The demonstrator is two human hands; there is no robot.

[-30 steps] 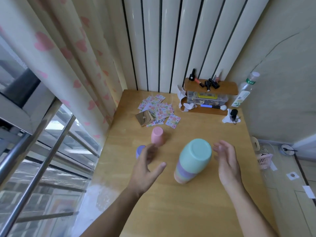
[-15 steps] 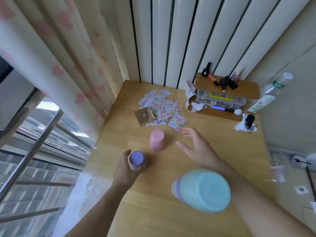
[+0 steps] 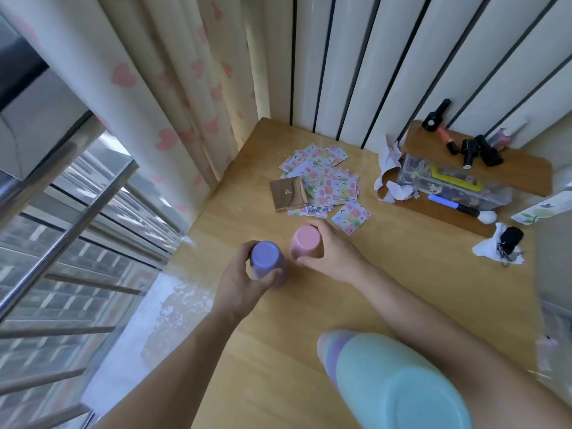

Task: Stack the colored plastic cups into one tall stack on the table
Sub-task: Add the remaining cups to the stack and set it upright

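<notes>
Cream curtains printed with pink hearts hang along the window side of a light wooden desk pushed against white ribbed wall panels. Two upturned plastic cups stand side by side on the desk, close but not touching. The person's left hand is wrapped around the purple plastic cup, thumb on its near side and fingers curling behind it. The right hand grips the pink plastic cup from the right, fingers arched over its far edge and thumb pressed low on its front. Nearer the viewer, under the right forearm, rises a stack of upturned pastel cups topped by a teal one, blurred at this range. Beyond the hands lie a scatter of small patterned sticker sheets and a tan folded wallet. A clear plastic storage box sits on a brown board at the far right.
</notes>
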